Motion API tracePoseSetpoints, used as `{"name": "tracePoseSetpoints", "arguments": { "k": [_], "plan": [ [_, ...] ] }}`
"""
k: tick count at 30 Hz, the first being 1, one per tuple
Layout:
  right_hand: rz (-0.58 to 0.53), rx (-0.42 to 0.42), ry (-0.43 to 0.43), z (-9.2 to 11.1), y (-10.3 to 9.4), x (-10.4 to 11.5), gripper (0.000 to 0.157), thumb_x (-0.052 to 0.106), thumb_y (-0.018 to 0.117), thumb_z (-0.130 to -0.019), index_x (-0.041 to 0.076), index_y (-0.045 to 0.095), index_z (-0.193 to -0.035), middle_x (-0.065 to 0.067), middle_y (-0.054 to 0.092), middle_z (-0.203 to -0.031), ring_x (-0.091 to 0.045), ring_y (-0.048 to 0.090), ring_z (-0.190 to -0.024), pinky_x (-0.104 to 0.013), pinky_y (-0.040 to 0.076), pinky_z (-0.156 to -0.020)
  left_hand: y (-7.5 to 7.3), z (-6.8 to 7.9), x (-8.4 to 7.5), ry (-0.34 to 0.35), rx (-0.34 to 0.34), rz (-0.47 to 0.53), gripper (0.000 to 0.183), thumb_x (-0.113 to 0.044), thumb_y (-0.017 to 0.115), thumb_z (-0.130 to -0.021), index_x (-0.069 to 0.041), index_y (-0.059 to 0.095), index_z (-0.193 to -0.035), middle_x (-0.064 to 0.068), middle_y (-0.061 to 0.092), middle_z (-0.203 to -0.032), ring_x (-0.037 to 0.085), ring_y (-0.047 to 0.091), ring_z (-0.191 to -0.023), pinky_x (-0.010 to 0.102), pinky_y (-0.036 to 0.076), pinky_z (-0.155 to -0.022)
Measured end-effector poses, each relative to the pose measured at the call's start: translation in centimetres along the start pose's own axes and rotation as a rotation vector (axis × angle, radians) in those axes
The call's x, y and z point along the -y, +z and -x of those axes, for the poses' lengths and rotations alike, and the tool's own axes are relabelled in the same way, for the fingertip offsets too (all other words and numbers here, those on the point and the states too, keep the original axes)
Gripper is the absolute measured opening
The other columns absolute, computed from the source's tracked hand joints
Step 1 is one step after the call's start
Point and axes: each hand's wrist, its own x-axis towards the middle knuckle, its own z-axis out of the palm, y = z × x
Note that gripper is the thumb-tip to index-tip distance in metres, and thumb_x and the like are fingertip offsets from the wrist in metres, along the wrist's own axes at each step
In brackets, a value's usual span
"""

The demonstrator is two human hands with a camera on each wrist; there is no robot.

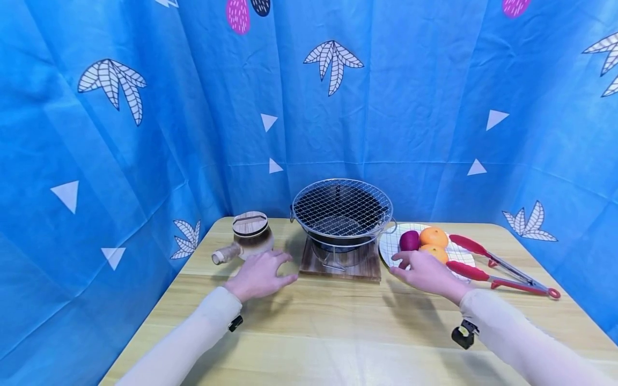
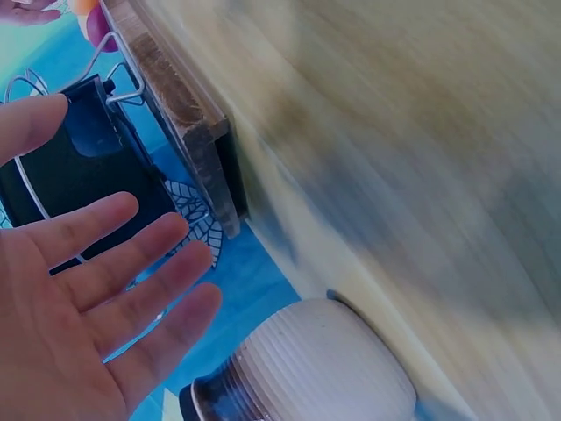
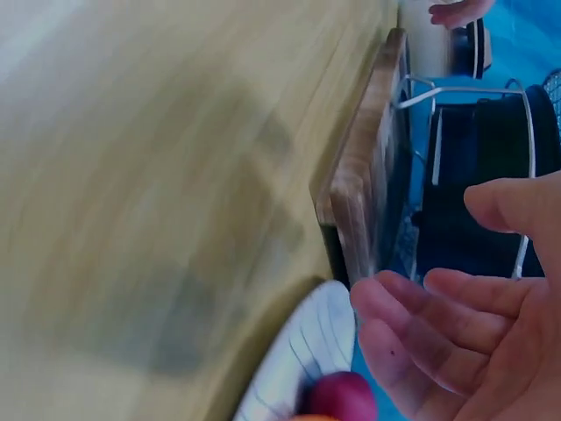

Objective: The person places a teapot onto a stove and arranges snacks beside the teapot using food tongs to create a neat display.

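Note:
My left hand [image 1: 263, 273] hovers over the table with its fingers spread, just in front of a lidded clay teapot [image 1: 253, 236] with a side handle. In the left wrist view its palm and straight fingers [image 2: 153, 263] hold nothing. On the other side, my right hand [image 1: 427, 272] hangs near the front of a white plate [image 1: 390, 247], fingers loosely bent and empty. Between the hands stands a round grill [image 1: 343, 209] with a wire mesh top. It sits in a wire stand on a square wooden base [image 1: 340, 271].
The plate holds oranges [image 1: 433, 236] and a dark purple round fruit [image 1: 409, 240]. Red-tipped tongs [image 1: 512, 271] lie spread at the right, partly over the plate. A blue patterned curtain [image 1: 410, 107] encloses the wooden table [image 1: 333, 332] at the back and sides.

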Motion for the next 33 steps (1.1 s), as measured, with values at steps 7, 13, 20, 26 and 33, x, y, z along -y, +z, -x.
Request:
{"name": "tracePoseSetpoints", "arguments": {
  "k": [7, 13, 20, 26, 33],
  "plan": [
    [-0.163, 0.072, 0.051, -1.1, 1.9, 0.2, 0.05, 0.027, 0.067, -0.094, -0.005, 0.06, -0.132, -0.01, 0.075, -0.096, -0.015, 0.067, -0.067, -0.033, 0.057, -0.068, 0.3, 0.1, 0.2, 0.037, -0.016, 0.007, 0.051, -0.053, 0.067, -0.09, -0.013, 0.069, -0.123, 0.003, 0.073, -0.117, 0.023, 0.069, -0.103, 0.045, 0.056, -0.085],
    [-0.186, 0.103, 0.06, -1.7, 3.3, 0.2, 0.053, 0.026, 0.068, -0.093, -0.007, 0.058, -0.133, -0.012, 0.075, -0.097, -0.015, 0.068, -0.073, -0.031, 0.058, -0.067, 0.6, 0.2, 0.1, 0.045, -0.011, 0.0, 0.05, -0.051, 0.068, -0.091, -0.013, 0.069, -0.123, 0.002, 0.073, -0.117, 0.023, 0.069, -0.105, 0.044, 0.056, -0.087],
    [-0.274, 0.128, 0.14, -2.1, 4.2, 0.3, 0.057, 0.022, 0.07, -0.093, -0.008, 0.051, -0.138, -0.009, 0.07, -0.079, -0.019, 0.065, -0.064, -0.03, 0.055, -0.058, 0.8, 0.2, 0.1, 0.063, -0.035, 0.001, 0.044, -0.047, 0.071, -0.089, -0.015, 0.071, -0.12, 0.002, 0.073, -0.119, 0.023, 0.069, -0.107, 0.044, 0.056, -0.087],
    [-0.289, 0.121, 0.139, -2.5, 4.5, 0.5, 0.047, 0.018, 0.069, -0.092, -0.007, 0.056, -0.129, -0.008, 0.07, -0.078, -0.02, 0.065, -0.064, -0.03, 0.055, -0.058, 1.0, 0.5, 0.1, 0.061, -0.041, 0.006, 0.043, -0.046, 0.072, -0.089, -0.015, 0.072, -0.119, 0.001, 0.073, -0.117, 0.023, 0.07, -0.103, 0.043, 0.057, -0.084],
    [-0.324, 0.09, 0.094, -2.8, 4.8, 0.6, 0.04, 0.008, 0.068, -0.09, -0.009, 0.057, -0.125, -0.009, 0.07, -0.078, -0.02, 0.066, -0.065, -0.03, 0.054, -0.057, 1.2, 0.6, -0.2, 0.053, -0.031, 0.019, 0.041, -0.044, 0.071, -0.089, -0.015, 0.072, -0.117, 0.0, 0.074, -0.113, 0.021, 0.07, -0.096, 0.044, 0.056, -0.076]
  ]
}}
